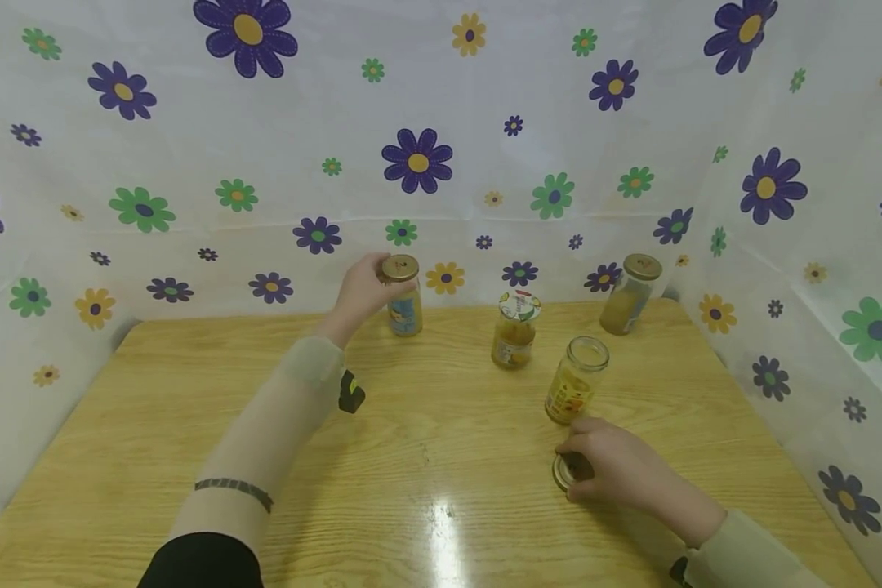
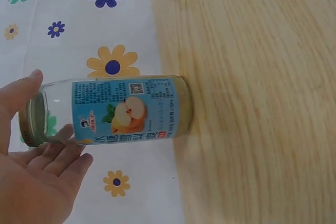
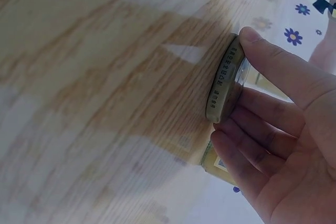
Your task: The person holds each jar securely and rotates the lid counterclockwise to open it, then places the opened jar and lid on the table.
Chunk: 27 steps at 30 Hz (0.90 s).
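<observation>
My left hand (image 1: 360,292) is at the back of the table, thumb and fingers around the gold-lidded top of a glass jar (image 2: 123,109). The jar stands upright; its blue label shows cut pears. Lower right, my right hand (image 1: 621,465) pinches a loose gold jar lid (image 3: 226,80) by its rim, thumb on one side and fingers on the other. That lid lies inner side up at the table surface. Just beyond the right hand stands an uncapped glass jar (image 1: 575,384) with a yellow label and yellowish contents.
A small jar (image 1: 514,335) with a patterned white lid stands between the left hand's jar and the uncapped one. Another gold-lidded jar (image 1: 630,296) is at the back right. Flowered cloth (image 1: 441,106) hangs behind and beside the wooden table (image 1: 382,457).
</observation>
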Each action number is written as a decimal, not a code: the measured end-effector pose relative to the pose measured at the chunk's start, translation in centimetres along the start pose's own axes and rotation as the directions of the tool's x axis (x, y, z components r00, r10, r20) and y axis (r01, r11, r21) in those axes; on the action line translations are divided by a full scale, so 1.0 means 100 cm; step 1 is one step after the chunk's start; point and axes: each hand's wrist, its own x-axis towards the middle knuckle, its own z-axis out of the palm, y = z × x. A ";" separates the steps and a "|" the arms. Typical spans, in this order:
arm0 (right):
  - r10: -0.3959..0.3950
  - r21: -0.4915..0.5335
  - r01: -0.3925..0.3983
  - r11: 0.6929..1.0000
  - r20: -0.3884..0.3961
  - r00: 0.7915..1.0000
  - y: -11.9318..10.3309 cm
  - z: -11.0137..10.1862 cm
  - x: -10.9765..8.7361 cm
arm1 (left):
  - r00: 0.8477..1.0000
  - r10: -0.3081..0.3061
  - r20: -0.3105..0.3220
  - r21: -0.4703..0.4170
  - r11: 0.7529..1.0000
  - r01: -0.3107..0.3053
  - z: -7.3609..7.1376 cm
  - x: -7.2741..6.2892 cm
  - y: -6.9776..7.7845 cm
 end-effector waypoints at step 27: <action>0.019 0.014 -0.019 1.000 0.025 1.000 0.000 0.000 0.000 | 0.990 -0.140 0.032 -0.204 0.968 0.144 0.034 -0.001 -0.018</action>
